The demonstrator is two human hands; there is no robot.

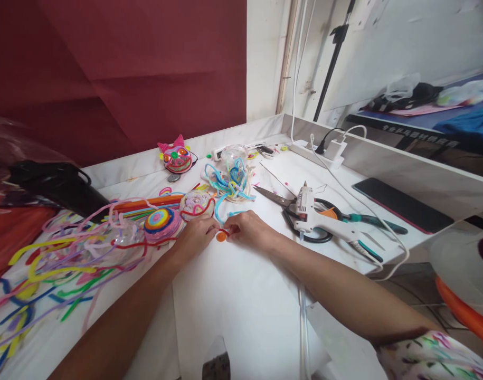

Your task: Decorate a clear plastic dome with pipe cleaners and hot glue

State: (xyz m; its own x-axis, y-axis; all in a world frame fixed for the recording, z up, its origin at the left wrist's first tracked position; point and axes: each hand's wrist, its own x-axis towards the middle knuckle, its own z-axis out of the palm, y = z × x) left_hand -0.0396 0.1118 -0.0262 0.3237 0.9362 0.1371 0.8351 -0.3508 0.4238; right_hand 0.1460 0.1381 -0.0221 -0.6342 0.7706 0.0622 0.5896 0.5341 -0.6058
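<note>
A short piece of red pipe cleaner [224,231] bridges the gap between my two hands over the white sheet [233,295]. My left hand [196,236] is closed in a pinch at its left end, and the fingertips of my right hand [249,230] pinch the other end. Just below it lies an orange button [221,237]. A red strand also loops over a pale wound ball [196,203] beside my left hand; whether it is the same piece I cannot tell. Left of that sits a ball with coloured rings [160,220].
Loose pipe cleaners [70,269] spread across the left. A pink cat-like figure [177,155] stands at the back, near a blue tangle [231,179]. To the right lie scissors [276,197], a glue gun [310,211], pliers [379,222], a phone [399,203] and a power strip [316,155].
</note>
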